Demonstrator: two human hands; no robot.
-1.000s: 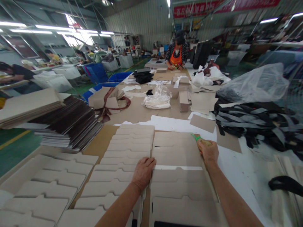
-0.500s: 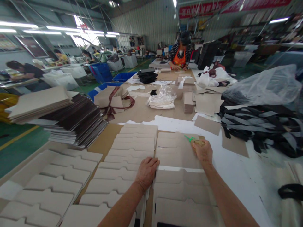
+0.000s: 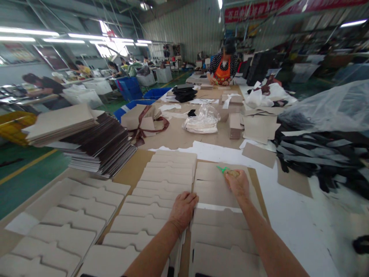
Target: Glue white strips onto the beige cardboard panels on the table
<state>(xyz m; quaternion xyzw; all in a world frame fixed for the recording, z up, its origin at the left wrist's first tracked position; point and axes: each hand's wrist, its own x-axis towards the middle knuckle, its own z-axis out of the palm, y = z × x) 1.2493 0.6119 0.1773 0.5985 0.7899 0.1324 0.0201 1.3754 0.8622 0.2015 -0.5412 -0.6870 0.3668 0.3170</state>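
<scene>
The left hand (image 3: 183, 207) lies flat, palm down and fingers released, on the inner edge of the middle row of fanned grey die-cut cardboard blanks (image 3: 161, 184). The right hand (image 3: 236, 184) is clenched around a small brush with a green handle (image 3: 223, 169), its tip resting on the far blanks of the right row (image 3: 219, 215). Both rows lie side by side on a brown backing sheet (image 3: 127, 171) on the tabletop (image 3: 291, 219).

Risks, judged from this layout:

1. Fan slippage. Each blank overlaps the next. If the left hand lifts or presses unevenly, brush pressure may push the blanks out of step and alter the exposed margins.
2. Stray coating. The 2 rows nearly touch. A stroke carried past the edge may mark the middle row or the backing sheet.
3. Crowding. A third fanned row (image 3: 72, 219) and a stack of dark boards (image 3: 98, 148) lie to the left; a wide elbow movement may disturb them.
</scene>
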